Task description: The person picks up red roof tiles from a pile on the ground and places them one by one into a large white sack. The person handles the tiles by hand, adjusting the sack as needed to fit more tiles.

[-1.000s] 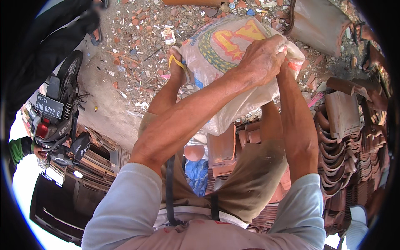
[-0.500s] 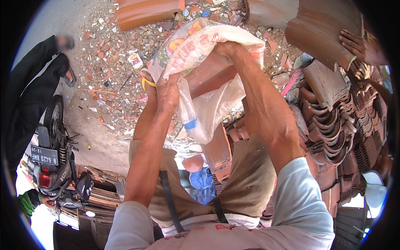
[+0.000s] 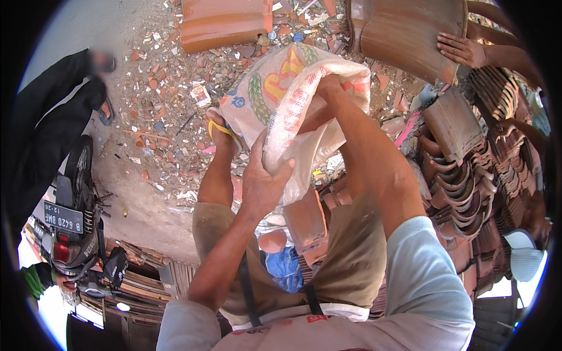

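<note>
A white woven sack (image 3: 287, 99) with printed colour patches hangs in front of me at the upper middle. My left hand (image 3: 262, 181) grips the sack's lower edge. My right hand (image 3: 328, 88) is closed on its upper part, partly wrapped by the fabric. Below the sack, between my legs, stands a stack of reddish clay roof tiles (image 3: 305, 222). My left foot in a yellow sandal (image 3: 223, 133) rests on rubble beside the sack.
Broken tile rubble (image 3: 164, 99) covers the ground. Stacked curved tiles (image 3: 462, 169) fill the right side. Another person's hand (image 3: 462, 50) rests on a large tile (image 3: 410, 35) at top right. A motorbike (image 3: 76, 216) and a person in black (image 3: 52, 123) stand at left.
My left hand has slid down from the sack's top to its lower edge. The view has shifted, bringing the large tiles and the other person's hand further in.
</note>
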Demonstrator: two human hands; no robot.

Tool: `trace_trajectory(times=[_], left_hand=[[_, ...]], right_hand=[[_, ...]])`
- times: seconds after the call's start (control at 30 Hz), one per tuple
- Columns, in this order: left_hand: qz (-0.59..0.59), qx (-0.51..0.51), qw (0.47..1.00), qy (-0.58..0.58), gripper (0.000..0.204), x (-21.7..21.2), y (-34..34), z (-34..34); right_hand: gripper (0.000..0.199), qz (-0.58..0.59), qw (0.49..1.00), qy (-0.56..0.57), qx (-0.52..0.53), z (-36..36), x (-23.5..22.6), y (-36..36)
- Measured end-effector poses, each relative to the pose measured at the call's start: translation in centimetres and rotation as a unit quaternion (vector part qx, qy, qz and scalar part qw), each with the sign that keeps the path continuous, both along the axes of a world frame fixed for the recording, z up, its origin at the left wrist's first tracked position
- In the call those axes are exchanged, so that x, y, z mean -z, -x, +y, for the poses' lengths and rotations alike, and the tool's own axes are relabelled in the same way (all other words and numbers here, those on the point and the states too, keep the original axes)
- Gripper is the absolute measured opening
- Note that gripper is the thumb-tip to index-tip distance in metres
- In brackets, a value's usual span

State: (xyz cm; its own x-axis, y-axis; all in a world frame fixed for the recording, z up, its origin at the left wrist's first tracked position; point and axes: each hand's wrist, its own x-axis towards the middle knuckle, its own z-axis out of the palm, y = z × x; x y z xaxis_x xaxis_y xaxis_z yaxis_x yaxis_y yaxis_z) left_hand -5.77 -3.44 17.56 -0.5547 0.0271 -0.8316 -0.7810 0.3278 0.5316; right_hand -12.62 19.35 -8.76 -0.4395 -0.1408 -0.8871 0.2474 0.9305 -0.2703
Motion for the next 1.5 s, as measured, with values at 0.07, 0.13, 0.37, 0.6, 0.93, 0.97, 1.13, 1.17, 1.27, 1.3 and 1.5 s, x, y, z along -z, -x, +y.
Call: trace_trajectory(times=[0.07,0.13,0.37,0.6,0.93,0.97,1.13,1.17,1.27,1.3,1.5], left_hand=[[-0.034,0.033,0.998,0.05,0.058,0.6,-1.4,-1.9],[-0.08,0.06,0.995,0.011,0.056,0.7,-1.2,-3.4],[-0.108,0.025,0.993,-0.036,0.042,2.3,-3.3,-5.7],[-0.064,-0.063,0.991,-0.101,0.029,-4.5,-0.7,-5.5],[0.0,-0.023,0.999,0.046,0.067,6.8,1.4,-8.1],[0.009,-0.046,0.988,0.147,0.07,10.5,2.0,-8.7],[-0.295,-0.337,0.892,0.05,0.07,27.1,2.4,-12.5],[-0.323,-0.361,0.875,-0.005,0.065,27.1,3.1,-11.3],[-0.338,-0.392,0.843,-0.148,0.06,29.3,2.3,-10.8],[-0.333,-0.393,0.836,-0.191,0.06,29.4,2.0,-11.0],[-0.316,-0.455,0.819,-0.148,0.041,30.7,0.5,-11.6]], right_hand=[[0.052,0.012,0.993,-0.072,-0.097,-1.3,-1.2,-0.4],[0.047,0.018,0.977,-0.128,-0.17,-2.6,-4.3,-0.2],[0.067,-0.139,0.952,0.078,0.262,2.3,-4.5,0.2],[0.076,0.038,0.969,0.144,0.199,3.1,-5.1,0.1],[0.074,0.024,0.967,0.143,0.211,2.5,-4.3,2.0],[0.074,0.021,0.965,0.143,0.217,2.6,-4.4,2.0],[0.074,0.031,0.968,0.154,0.197,2.0,-4.5,2.5],[0.074,0.028,0.968,0.15,0.201,2.4,-4.3,2.4],[0.073,0.025,0.968,0.153,0.197,2.6,-4.0,2.8],[0.073,0.023,0.968,0.153,0.199,2.5,-3.9,2.7],[0.073,0.046,0.972,0.134,0.185,2.3,-4.8,0.2]])
